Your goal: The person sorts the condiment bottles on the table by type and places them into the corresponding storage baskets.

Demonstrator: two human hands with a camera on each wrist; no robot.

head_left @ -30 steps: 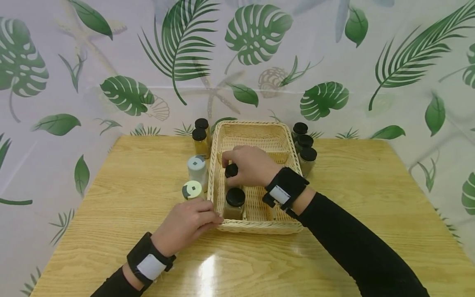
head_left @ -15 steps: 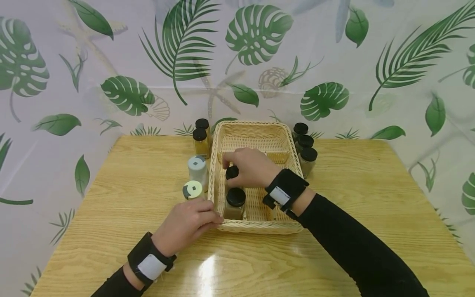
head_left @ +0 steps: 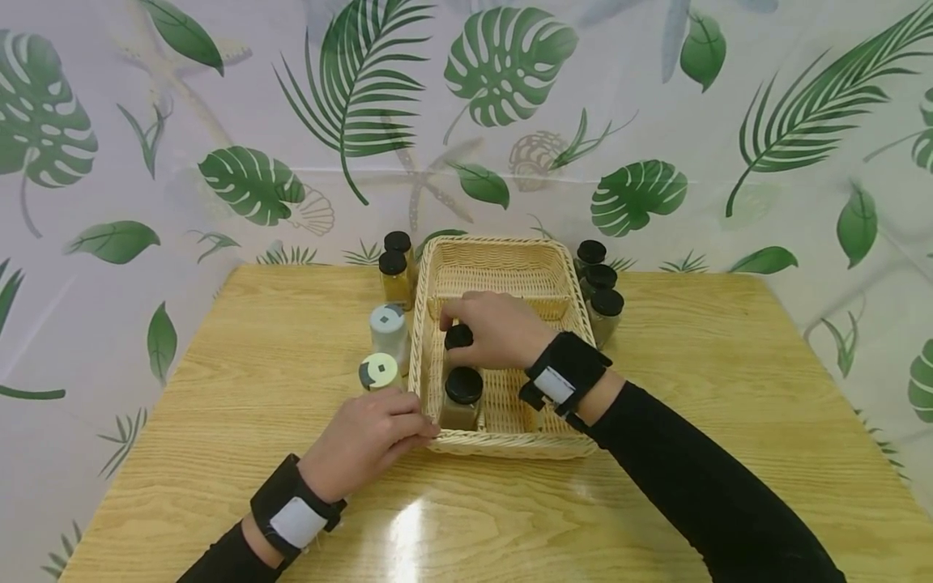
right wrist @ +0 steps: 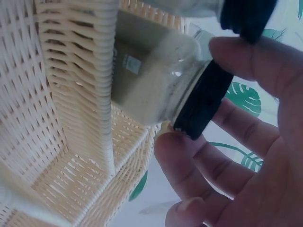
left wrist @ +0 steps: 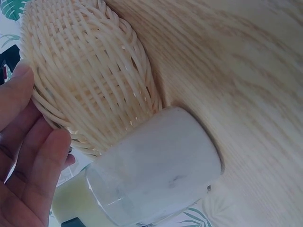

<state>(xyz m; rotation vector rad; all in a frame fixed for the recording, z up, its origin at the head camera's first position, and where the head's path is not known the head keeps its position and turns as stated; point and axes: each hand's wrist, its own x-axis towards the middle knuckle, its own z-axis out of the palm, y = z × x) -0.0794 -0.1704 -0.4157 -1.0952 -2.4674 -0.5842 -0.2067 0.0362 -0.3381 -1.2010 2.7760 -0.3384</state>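
In the head view a pale wicker basket [head_left: 510, 444] with dividers stands on the table. My right hand [head_left: 499, 328] reaches into it, thumb and fingers pinching the black lid of a spice jar [head_left: 458, 336]. The right wrist view shows that clear jar [right wrist: 151, 71] holding beige powder, its lower part behind a wicker divider [right wrist: 102, 80]. A second black-lidded jar [head_left: 462, 405] stands in the basket's front left corner. My left hand [head_left: 368, 441] grips the rim at that corner; in the left wrist view, its thumb and fingers [left wrist: 52, 156] lie against the weave.
Left of the basket stand a yellow-lidded jar [head_left: 379, 371] of white contents, a white-lidded jar [head_left: 387, 324] and two black-lidded jars of yellow powder [head_left: 396, 287]. Several black-lidded jars [head_left: 605, 312] line its right side. A leaf-patterned cloth [head_left: 510, 162] hangs behind the table.
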